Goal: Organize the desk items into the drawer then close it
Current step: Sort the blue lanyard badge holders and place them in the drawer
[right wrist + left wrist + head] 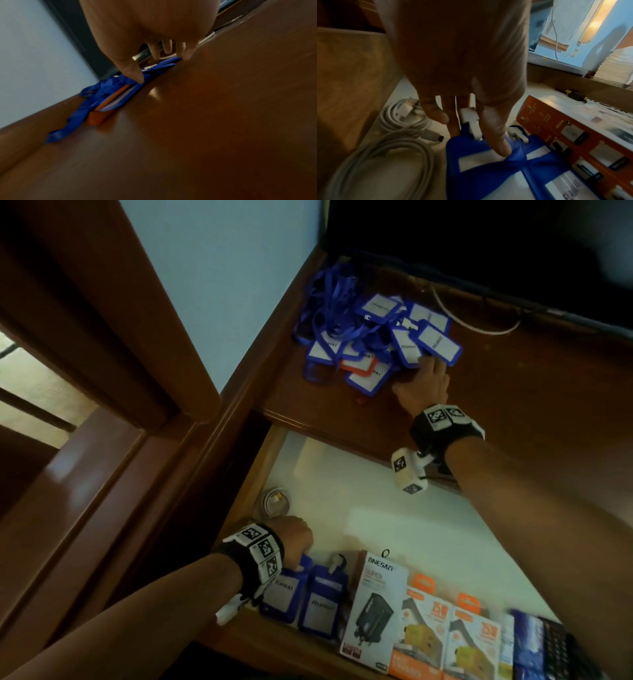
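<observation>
1. Fingers point(498, 140) of left hand point(291, 537): straight, loosely spread, thumb tip pressing a blue badge holder point(481, 166) in the open drawer point(394, 529).
2. That badge holder: flat at drawer's near-left, beside a second badge holder point(323, 601); long axis runs front to back, white clip point(471, 121) pointing toward drawer's back.
3. Right hand point(424, 385): fingers extended, slightly apart, tips touching the badge pile point(370, 333) on the desk point(513, 392).
4. Coiled white cable point(399, 129): left of the badge holders.
</observation>
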`<action>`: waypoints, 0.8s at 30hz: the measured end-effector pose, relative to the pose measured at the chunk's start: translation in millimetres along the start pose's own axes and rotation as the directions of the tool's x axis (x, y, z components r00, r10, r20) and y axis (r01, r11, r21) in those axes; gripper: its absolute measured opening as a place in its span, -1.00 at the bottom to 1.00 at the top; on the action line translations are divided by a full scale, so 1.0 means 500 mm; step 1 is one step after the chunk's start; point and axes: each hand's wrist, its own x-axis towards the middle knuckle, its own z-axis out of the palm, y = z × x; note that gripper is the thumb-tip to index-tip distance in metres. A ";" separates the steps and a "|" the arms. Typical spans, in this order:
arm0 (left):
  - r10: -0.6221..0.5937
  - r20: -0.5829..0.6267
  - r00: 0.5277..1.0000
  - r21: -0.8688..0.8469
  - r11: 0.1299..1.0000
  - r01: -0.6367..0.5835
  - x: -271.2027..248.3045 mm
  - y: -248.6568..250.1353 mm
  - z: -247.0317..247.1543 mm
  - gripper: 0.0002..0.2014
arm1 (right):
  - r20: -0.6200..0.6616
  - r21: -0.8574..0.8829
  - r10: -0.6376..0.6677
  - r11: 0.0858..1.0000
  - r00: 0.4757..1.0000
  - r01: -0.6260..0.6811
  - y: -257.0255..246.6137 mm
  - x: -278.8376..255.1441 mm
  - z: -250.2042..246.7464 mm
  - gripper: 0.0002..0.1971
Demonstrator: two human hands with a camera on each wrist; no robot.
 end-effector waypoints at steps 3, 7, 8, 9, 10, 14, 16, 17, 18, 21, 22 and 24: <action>0.003 -0.039 0.999 -0.033 0.999 -0.004 0.014 -0.006 0.010 -0.73 | 0.045 -0.091 -0.034 0.995 0.998 0.038 0.004 0.035 0.011 -0.16; -0.011 -0.127 0.992 -0.110 0.994 -0.003 0.023 -0.006 0.017 -0.69 | 0.124 -0.151 -0.087 0.983 0.988 0.105 0.010 0.052 0.014 -0.17; -0.026 -0.149 0.989 -0.119 0.993 0.009 0.023 -0.007 0.017 -0.68 | 0.141 -0.150 -0.092 0.982 0.986 0.113 0.013 0.051 0.014 -0.19; -0.045 -0.169 0.985 -0.132 0.991 0.023 0.022 -0.008 0.016 -0.69 | 0.147 -0.149 -0.095 0.982 0.985 0.117 0.018 0.051 0.014 -0.21; -0.062 -0.194 0.979 -0.152 0.988 0.033 0.022 -0.010 0.015 -0.71 | 0.148 -0.156 -0.097 0.980 0.984 0.120 0.021 0.046 0.011 -0.23; -0.114 -0.351 0.929 -0.239 0.971 0.029 0.007 -0.011 -0.010 -0.77 | 0.091 -0.162 -0.138 0.975 0.986 0.151 0.043 0.008 0.002 -0.30; -0.131 -0.483 0.866 -0.272 0.962 -0.007 -0.002 -0.007 -0.037 -0.79 | 0.039 -0.164 -0.143 0.975 0.989 0.147 0.065 -0.022 -0.001 -0.30; -0.138 -0.569 0.810 -0.284 0.958 -0.036 -0.005 -0.005 -0.054 -0.79 | 0.019 -0.183 -0.139 0.973 0.990 0.140 0.076 -0.038 -0.002 -0.30; -0.142 -0.661 0.737 -0.287 0.955 -0.074 -0.008 -0.001 -0.073 -0.79 | 0.002 -0.209 -0.132 0.969 0.991 0.130 0.087 -0.054 -0.005 -0.30; -0.150 -0.842 0.519 -0.276 0.945 -0.175 -0.003 0.013 -0.149 -0.69 | -0.053 -0.280 -0.148 0.952 0.988 0.128 0.114 -0.098 -0.012 -0.46; -0.150 -0.867 0.474 -0.256 0.953 -0.165 0.005 0.017 -0.175 -0.64 | -0.064 -0.290 -0.159 0.948 0.985 0.134 0.122 -0.113 -0.015 -0.52; -0.152 -0.886 0.438 -0.227 0.966 -0.124 0.029 0.027 -0.225 -0.52 | -0.073 -0.286 -0.171 0.947 0.982 0.144 0.138 -0.141 -0.017 -0.58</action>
